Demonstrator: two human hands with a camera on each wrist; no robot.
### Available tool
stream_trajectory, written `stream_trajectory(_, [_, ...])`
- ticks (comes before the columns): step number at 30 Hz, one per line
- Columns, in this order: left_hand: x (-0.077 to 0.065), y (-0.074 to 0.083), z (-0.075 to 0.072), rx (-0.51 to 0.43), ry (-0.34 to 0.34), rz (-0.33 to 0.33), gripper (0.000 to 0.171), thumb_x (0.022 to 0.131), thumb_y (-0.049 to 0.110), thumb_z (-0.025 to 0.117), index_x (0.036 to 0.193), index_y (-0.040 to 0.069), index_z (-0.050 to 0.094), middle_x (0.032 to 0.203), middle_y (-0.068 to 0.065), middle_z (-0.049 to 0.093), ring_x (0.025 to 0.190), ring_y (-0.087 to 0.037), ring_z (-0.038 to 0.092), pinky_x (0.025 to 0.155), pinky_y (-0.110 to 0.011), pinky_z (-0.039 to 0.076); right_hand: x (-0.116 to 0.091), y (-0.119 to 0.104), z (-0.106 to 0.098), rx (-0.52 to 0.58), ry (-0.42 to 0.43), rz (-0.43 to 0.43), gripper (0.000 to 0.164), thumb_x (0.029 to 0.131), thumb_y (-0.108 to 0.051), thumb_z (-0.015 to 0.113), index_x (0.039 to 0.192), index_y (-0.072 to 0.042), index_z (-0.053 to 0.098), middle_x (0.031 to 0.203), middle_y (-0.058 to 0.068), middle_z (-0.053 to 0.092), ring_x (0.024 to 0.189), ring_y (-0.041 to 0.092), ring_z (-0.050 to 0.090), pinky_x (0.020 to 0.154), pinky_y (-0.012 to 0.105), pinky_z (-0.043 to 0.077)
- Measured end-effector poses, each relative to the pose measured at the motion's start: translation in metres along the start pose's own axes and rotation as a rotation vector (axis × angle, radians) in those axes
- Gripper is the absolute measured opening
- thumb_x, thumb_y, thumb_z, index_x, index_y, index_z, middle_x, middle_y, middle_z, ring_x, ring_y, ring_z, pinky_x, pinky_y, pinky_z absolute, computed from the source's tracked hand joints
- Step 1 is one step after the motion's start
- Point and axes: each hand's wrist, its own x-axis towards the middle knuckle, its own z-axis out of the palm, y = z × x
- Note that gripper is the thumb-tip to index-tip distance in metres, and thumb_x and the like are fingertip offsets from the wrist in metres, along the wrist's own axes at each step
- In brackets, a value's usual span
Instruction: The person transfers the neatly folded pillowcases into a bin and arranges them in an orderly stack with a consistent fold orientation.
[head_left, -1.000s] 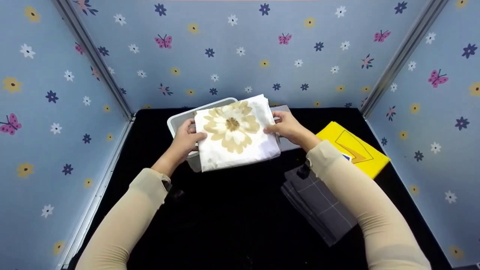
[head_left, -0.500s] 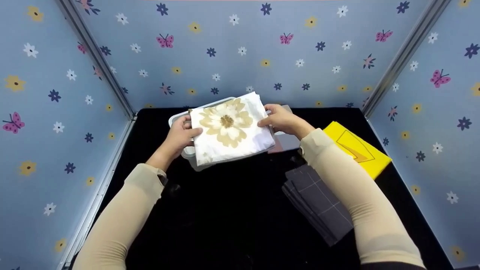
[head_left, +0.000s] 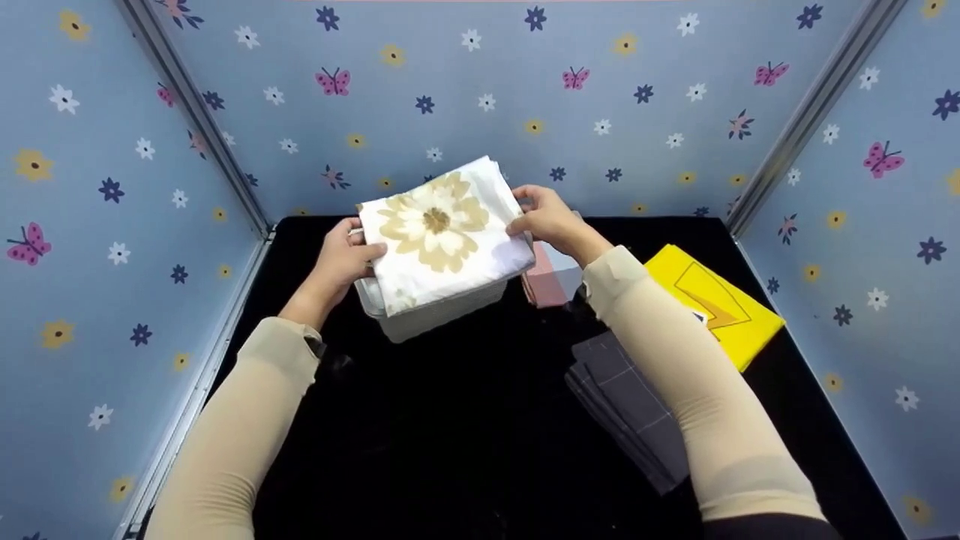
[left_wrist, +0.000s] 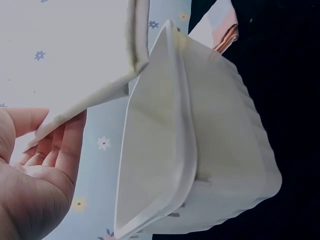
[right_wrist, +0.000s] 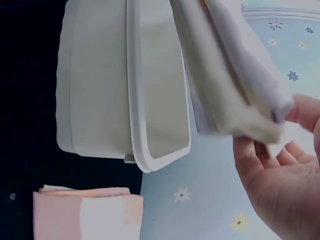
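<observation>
A folded white cloth (head_left: 442, 232) printed with a large beige flower is held up level between both hands. My left hand (head_left: 339, 259) pinches its left edge, thumb on top and fingers beneath. On the opposite edge, my right hand (head_left: 551, 220) grips the cloth the same way. Below the cloth stands a white plastic bin (head_left: 442, 311), mostly covered by it in the head view. Both wrist views show the bin's open mouth and rim (left_wrist: 185, 135), with the cloth (right_wrist: 235, 75) above it and apart from the rim.
Right of the bin lies a folded pink and white cloth (head_left: 546, 277). A dark grey checked folded cloth (head_left: 630, 412) rests nearer, partly under the right forearm, and a yellow folded cloth (head_left: 720, 300) lies at the far right. Patterned walls (head_left: 480, 90) enclose the black table (head_left: 450, 450).
Both hands have carried the flowered cloth up, back and to the left. More of the bin's front and of the pink and white cloth now shows.
</observation>
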Motion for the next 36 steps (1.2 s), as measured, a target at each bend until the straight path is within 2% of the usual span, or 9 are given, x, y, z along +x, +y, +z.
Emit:
stream_trajectory(3, [0.003,0.002,-0.002,0.003,0.032,0.023,0.054,0.104,0.001,0.062,0.152,-0.001,0.040,0.142,-0.020,0.061,0.102,-0.015,0.069,0.076,-0.027,0.064,0.006,-0.001,0.006,-0.020,0.061,-0.039,0.060,0.092,0.012,0.067,0.149,-0.002,0.053,0.146,0.026,0.064,0.121,0.031,0.067,0.098,0.044,0.059])
stream_trajectory(6, [0.007,0.002,-0.004,0.013,0.063,0.057,0.055,0.102,0.000,0.063,0.152,-0.001,0.040,0.135,-0.017,0.063,0.100,-0.015,0.068,0.075,-0.026,0.063,0.012,-0.001,0.012,-0.035,0.116,-0.078,0.059,0.089,0.012,0.065,0.146,-0.001,0.056,0.143,0.028,0.066,0.121,0.031,0.066,0.101,0.046,0.057])
stream_trajectory(11, [0.011,0.001,-0.008,0.016,0.097,0.101,0.053,0.102,-0.002,0.063,0.151,-0.001,0.042,0.124,-0.013,0.064,0.098,-0.016,0.067,0.073,-0.025,0.063,0.022,0.003,0.022,-0.038,0.169,-0.122,0.058,0.087,0.013,0.060,0.143,-0.001,0.059,0.137,0.029,0.070,0.114,0.031,0.068,0.094,0.043,0.057])
stream_trajectory(20, [0.017,-0.011,-0.009,0.011,0.154,0.145,0.057,0.099,-0.008,0.057,0.153,-0.001,0.042,0.123,-0.016,0.064,0.098,-0.018,0.066,0.071,-0.024,0.061,0.036,0.021,0.039,0.019,0.243,-0.194,0.059,0.085,0.020,0.055,0.142,0.002,0.059,0.132,0.032,0.070,0.107,0.030,0.067,0.081,0.037,0.054])
stream_trajectory(27, [0.019,-0.029,-0.007,0.023,0.207,0.137,0.060,0.095,-0.011,0.058,0.152,-0.003,0.043,0.125,-0.022,0.064,0.094,-0.016,0.063,0.067,-0.023,0.057,0.044,0.042,0.051,-0.014,0.283,-0.221,0.060,0.085,0.020,0.054,0.142,0.000,0.058,0.124,0.031,0.073,0.103,0.026,0.065,0.082,0.035,0.052])
stream_trajectory(31, [0.017,-0.036,-0.006,0.048,0.221,0.134,0.058,0.093,-0.011,0.057,0.149,-0.005,0.044,0.123,-0.026,0.065,0.089,-0.014,0.063,0.066,-0.022,0.056,0.046,0.053,0.056,-0.039,0.297,-0.260,0.054,0.085,0.018,0.054,0.136,0.003,0.061,0.118,0.029,0.075,0.099,0.025,0.065,0.085,0.034,0.053])
stream_trajectory(36, [0.015,-0.041,-0.006,0.109,0.228,0.083,0.058,0.092,-0.009,0.058,0.148,-0.005,0.042,0.117,-0.026,0.065,0.081,-0.015,0.061,0.059,-0.022,0.052,0.049,0.063,0.061,-0.073,0.301,-0.257,0.051,0.085,0.015,0.054,0.134,0.004,0.062,0.116,0.026,0.074,0.098,0.023,0.065,0.086,0.032,0.054])
